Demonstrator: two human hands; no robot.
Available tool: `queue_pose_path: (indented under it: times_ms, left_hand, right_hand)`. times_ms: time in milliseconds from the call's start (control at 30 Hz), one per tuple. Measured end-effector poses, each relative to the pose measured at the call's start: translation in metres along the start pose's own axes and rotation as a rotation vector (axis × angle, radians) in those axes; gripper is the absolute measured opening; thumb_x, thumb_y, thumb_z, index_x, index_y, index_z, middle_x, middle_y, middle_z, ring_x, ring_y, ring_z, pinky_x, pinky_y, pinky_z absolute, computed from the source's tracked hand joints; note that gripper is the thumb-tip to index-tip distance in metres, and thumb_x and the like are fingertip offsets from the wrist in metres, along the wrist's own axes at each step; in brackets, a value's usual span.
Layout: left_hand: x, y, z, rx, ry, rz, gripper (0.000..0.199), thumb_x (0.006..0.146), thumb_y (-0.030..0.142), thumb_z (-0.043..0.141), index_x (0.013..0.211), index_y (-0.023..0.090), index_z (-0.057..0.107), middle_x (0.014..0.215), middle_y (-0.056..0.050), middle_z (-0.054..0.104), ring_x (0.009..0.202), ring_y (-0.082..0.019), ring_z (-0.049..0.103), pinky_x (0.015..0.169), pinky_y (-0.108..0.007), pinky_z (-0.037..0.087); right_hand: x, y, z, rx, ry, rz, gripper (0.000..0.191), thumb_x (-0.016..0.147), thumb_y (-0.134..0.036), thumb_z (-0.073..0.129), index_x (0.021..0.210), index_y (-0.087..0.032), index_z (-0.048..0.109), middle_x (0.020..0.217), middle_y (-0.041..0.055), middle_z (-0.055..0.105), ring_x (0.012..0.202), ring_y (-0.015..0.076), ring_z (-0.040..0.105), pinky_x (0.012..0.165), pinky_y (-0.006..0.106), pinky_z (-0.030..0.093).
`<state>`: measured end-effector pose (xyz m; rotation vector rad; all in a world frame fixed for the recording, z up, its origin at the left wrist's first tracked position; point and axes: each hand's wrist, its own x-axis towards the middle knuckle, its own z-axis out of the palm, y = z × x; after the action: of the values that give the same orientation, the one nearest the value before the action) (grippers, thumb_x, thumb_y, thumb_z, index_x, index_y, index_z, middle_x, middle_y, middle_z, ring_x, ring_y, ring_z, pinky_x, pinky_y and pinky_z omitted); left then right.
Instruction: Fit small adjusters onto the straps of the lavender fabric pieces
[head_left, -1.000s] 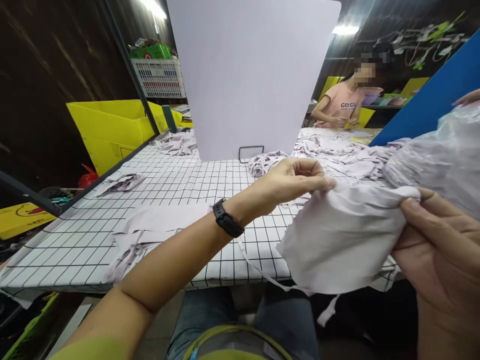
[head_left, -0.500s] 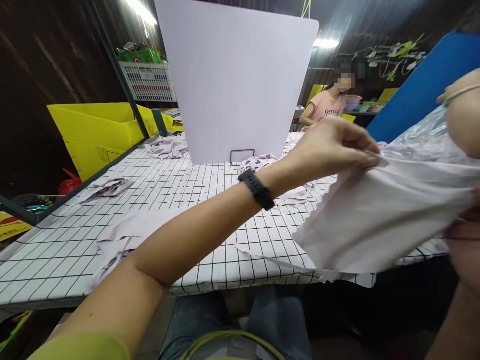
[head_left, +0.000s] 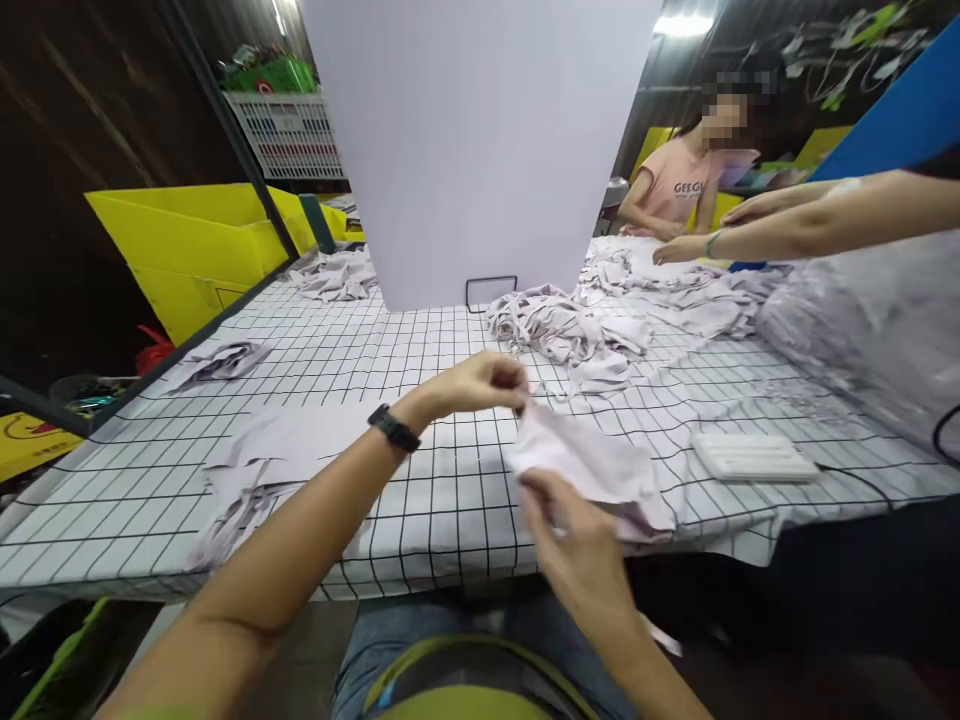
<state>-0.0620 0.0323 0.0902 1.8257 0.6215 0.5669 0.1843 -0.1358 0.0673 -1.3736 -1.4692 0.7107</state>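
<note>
A pale lilac piece of fabric point(head_left: 592, 455) is stretched between my two hands above the gridded tablecloth point(head_left: 442, 480). My left hand point(head_left: 484, 385), with a black band on its wrist, pinches the far corner. My right hand point(head_left: 574, 520) grips the near edge with thumb and fingers, slightly blurred. The cloth hangs to the right, its lower edge close to the table. Left of my hands lies a flat stack of similar fabric pieces point(head_left: 289, 440), with loose strips at its near side. A tangled heap of fabric strips point(head_left: 555, 325) sits beyond my left hand.
A tall pale board point(head_left: 480, 150) stands at the back in a black wire stand. A white ridged device point(head_left: 754, 457) with a cable lies at right, beside clear plastic wrapping point(head_left: 847, 320). A co-worker's arms point(head_left: 810, 220) reach in from the right; another person sits behind. Yellow bins point(head_left: 187, 240) stand left.
My left hand has drawn the fabric from the far right to the table's middle. My right hand now shows, gripping its near edge. The co-worker's arms have reached farther across the table.
</note>
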Motion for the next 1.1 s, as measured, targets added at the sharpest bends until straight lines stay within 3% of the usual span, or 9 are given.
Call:
queue_pose_path:
  times_ms: [100,167,267,367,433,533,733,933,1100]
  left_hand:
    - [-0.039,-0.053,-0.01,0.196,0.074,-0.226,0.009,0.065,0.014,0.066,0.071,0.017,0.072,0.069,-0.003,0.07,0.064,-0.014,0.06,0.059,-0.025,0.046]
    - [-0.053,-0.069,-0.008,0.217,0.12,-0.257,0.01,0.065,0.015,0.065,0.07,0.018,0.073,0.067,-0.003,0.069,0.06,-0.014,0.056,0.055,-0.024,0.041]
    - [-0.061,-0.076,0.0,0.218,0.199,-0.261,0.008,0.067,0.019,0.065,0.07,0.018,0.072,0.072,-0.004,0.07,0.064,-0.015,0.057,0.057,-0.025,0.041]
    - [-0.061,-0.078,0.005,0.211,0.287,-0.244,0.01,0.067,0.016,0.061,0.069,0.018,0.07,0.075,-0.004,0.07,0.066,-0.015,0.055,0.059,-0.027,0.041]
    - [-0.062,-0.08,0.007,0.199,0.326,-0.226,0.012,0.069,0.016,0.06,0.072,0.019,0.071,0.079,-0.005,0.071,0.068,-0.016,0.055,0.061,-0.028,0.041]
    - [-0.064,-0.081,0.006,0.196,0.379,-0.197,0.017,0.072,0.018,0.062,0.084,0.02,0.073,0.09,-0.005,0.073,0.072,-0.017,0.056,0.065,-0.029,0.043]
    - [-0.065,-0.071,0.005,0.236,0.458,-0.205,0.023,0.072,0.018,0.069,0.094,0.02,0.074,0.096,-0.005,0.073,0.07,-0.015,0.051,0.066,-0.029,0.044]
    - [-0.07,-0.038,0.003,0.307,0.469,-0.116,0.026,0.078,0.019,0.071,0.103,0.015,0.076,0.095,-0.006,0.075,0.079,-0.016,0.061,0.073,-0.031,0.05]
    - [-0.08,0.005,0.002,0.369,0.527,0.023,0.018,0.08,0.019,0.072,0.096,0.014,0.078,0.091,-0.006,0.076,0.08,-0.016,0.065,0.072,-0.029,0.051]
  right_hand:
    - [-0.003,0.017,0.059,-0.046,-0.125,0.039,0.033,0.084,-0.058,0.069,0.089,-0.026,0.075,0.068,0.0043,0.073,0.067,0.0282,0.074,0.061,0.036,0.056]
    - [0.003,0.035,0.073,-0.13,-0.141,0.066,0.031,0.09,-0.055,0.061,0.089,-0.026,0.073,0.069,0.0041,0.073,0.067,0.0273,0.073,0.064,0.037,0.056]
    - [0.035,0.067,0.055,-0.424,-0.013,0.085,0.031,0.093,-0.051,0.052,0.095,-0.025,0.07,0.081,0.0077,0.074,0.076,0.0291,0.073,0.074,0.042,0.056]
    - [0.079,0.092,0.025,-0.548,-0.035,0.085,0.039,0.085,-0.052,0.054,0.101,-0.02,0.07,0.102,0.0185,0.07,0.093,0.0392,0.068,0.079,0.054,0.052]
    - [0.102,0.1,0.014,-0.55,-0.15,0.055,0.039,0.08,-0.055,0.06,0.099,-0.022,0.071,0.106,0.017,0.069,0.097,0.0384,0.065,0.081,0.052,0.051]
    - [0.12,0.104,0.011,-0.516,-0.382,0.027,0.032,0.073,-0.058,0.067,0.08,-0.026,0.07,0.084,0.0074,0.07,0.081,0.029,0.064,0.072,0.041,0.05]
    - [0.123,0.101,0.002,-0.498,-0.517,0.03,0.046,0.078,-0.07,0.062,0.067,-0.025,0.063,0.059,0.0026,0.06,0.059,0.0219,0.055,0.057,0.034,0.041]
    - [0.106,0.088,-0.03,-0.543,-0.498,-0.06,0.059,0.082,-0.082,0.055,0.084,-0.025,0.071,0.097,0.0095,0.071,0.085,0.0278,0.066,0.07,0.037,0.051]
    - [0.09,0.057,-0.046,-0.569,-0.469,-0.004,0.064,0.081,-0.086,0.052,0.073,-0.023,0.066,0.067,0.0039,0.065,0.061,0.019,0.057,0.057,0.032,0.045]
